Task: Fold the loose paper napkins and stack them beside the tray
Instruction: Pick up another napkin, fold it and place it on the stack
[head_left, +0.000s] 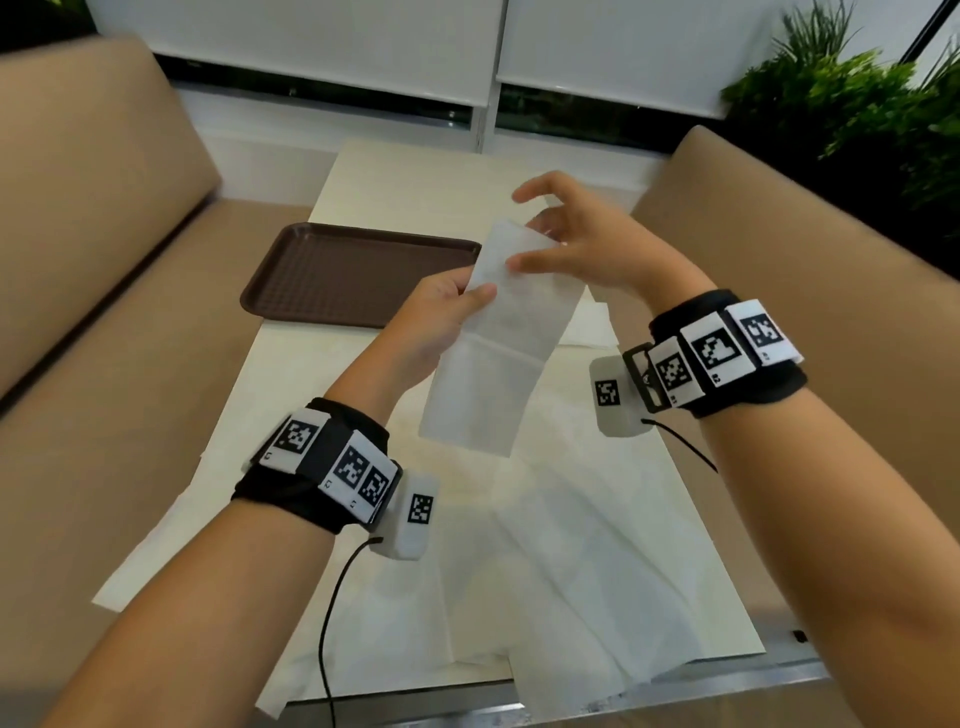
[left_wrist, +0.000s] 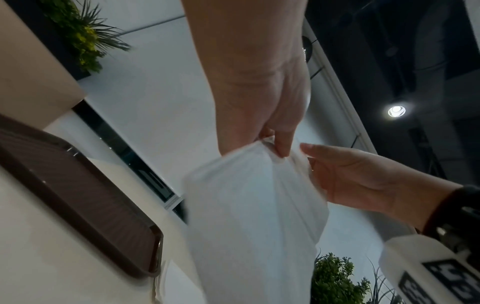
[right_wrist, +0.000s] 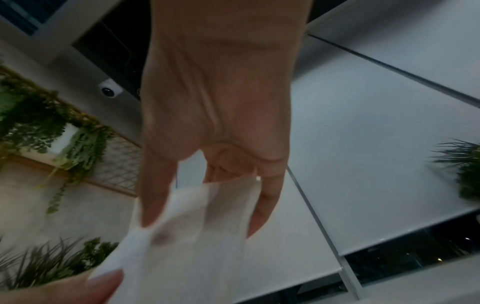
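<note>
Tray (head_left: 358, 275) left of loose napkins (head_left: 545, 561)

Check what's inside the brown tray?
Nothing shows on the visible part of the tray, only its ribbed brown floor. The left hand and the napkin it pinches cover the near right corner, so that part cannot be checked.

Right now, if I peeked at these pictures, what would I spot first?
First, the long white napkin held up in the air over the middle of the table, with the left hand pinching its left edge and the right hand at its top end. Next, the brown tray lying on the table's left side, and more loose napkins spread flat on the table below the hands.
</note>
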